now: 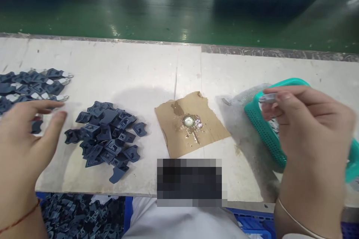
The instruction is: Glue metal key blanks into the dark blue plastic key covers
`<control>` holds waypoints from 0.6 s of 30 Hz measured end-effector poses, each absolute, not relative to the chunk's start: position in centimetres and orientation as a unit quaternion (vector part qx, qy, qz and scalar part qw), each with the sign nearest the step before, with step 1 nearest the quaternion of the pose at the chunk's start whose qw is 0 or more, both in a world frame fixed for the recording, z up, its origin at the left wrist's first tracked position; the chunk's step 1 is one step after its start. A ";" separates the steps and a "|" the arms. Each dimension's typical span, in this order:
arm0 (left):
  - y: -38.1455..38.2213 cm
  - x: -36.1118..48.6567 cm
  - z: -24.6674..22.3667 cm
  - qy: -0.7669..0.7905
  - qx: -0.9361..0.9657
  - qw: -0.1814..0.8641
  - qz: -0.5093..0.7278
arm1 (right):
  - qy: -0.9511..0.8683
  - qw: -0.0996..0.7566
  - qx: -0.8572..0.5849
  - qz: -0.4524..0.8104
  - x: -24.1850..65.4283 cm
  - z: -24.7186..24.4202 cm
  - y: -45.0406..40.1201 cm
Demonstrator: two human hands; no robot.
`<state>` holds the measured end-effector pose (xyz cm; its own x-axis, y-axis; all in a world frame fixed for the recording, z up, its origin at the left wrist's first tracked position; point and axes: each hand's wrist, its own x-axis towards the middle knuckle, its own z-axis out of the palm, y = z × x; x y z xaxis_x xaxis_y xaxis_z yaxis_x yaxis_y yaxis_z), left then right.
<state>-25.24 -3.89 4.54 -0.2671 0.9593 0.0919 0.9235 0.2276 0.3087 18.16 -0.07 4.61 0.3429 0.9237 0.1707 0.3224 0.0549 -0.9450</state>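
Note:
My left hand [33,134] is at the left, thumb and fingers apart, beside rows of dark blue plastic parts [36,82] with white pieces attached. A dark part shows below its fingers. My right hand [308,123] pinches a small translucent whitish piece [267,98] over a green basket [263,134]. Between the hands lies a heap of dark blue parts [106,130], and right of it a brown cardboard piece [179,138] bears a small round white dish [189,121] with wet, shiny spots around it.
A green belt [140,11] runs behind the white tabletop [134,67]. Below the front edge at left, a blue crate [128,213] holds many dark parts. More blue crates [252,224] are at the lower right. A clear plastic bag [238,101] lies beneath the basket.

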 end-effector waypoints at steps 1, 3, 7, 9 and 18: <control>-3.8 -23.9 5.1 0.784 0.602 0.056 0.141 | -0.494 0.528 -0.608 0.328 17.8 4.4 -0.1; -3.5 -21.8 5.7 0.753 0.644 0.093 0.096 | -0.495 0.507 -0.582 0.399 17.2 4.0 -0.1; -2.6 -20.7 5.1 0.648 0.752 0.109 0.060 | -0.506 0.454 -0.555 0.480 15.7 3.2 -0.2; -2.2 -20.8 4.7 0.640 0.760 0.089 0.066 | -0.504 0.437 -0.548 0.505 15.1 3.1 -0.2; -2.0 -19.5 5.1 0.701 0.712 0.005 0.027 | -0.568 0.400 -0.559 0.452 12.8 1.9 0.1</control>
